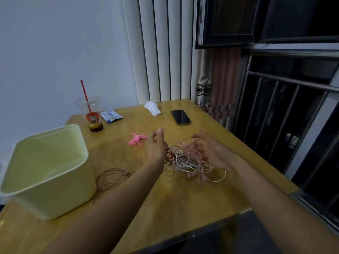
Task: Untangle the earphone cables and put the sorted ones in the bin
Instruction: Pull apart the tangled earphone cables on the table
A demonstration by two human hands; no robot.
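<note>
Your left fingers (153, 134) and thumb are closed together on a pink strand (169, 134), pinching it where it rises out of the tangle of cables (185, 160). The left hand (156, 144) is lifted above the table (183, 202), to the right of the bin (60, 197). Your right hand (212, 151) is farther right of the bin, palm turned up and blurred. Its fingers look curled into the far side of the tangle, gripping the loops, though the blur hides exactly which strands they hold.

The tangle, white, pink and dark red, hangs between your two hands. Its lower loops trail onto the table, well to the right of the bin.

The bin is pale green, upright and open at the top, and you can see down its inner walls to its floor. A reddish-brown cable (111, 177) lies in loose loops on the table just beside the bin's right wall. A bundled pink cable (137, 140) lies beyond that, up and to the right of the bin.

Just behind the bin stands a clear plastic cup (91, 109). It holds a red straw (85, 96) and a little dark drink at the bottom. Right of the cup, still behind the bin, lie a blue and white packet (111, 116), a crumpled tissue (152, 108) and a phone (180, 117), face up.
</note>
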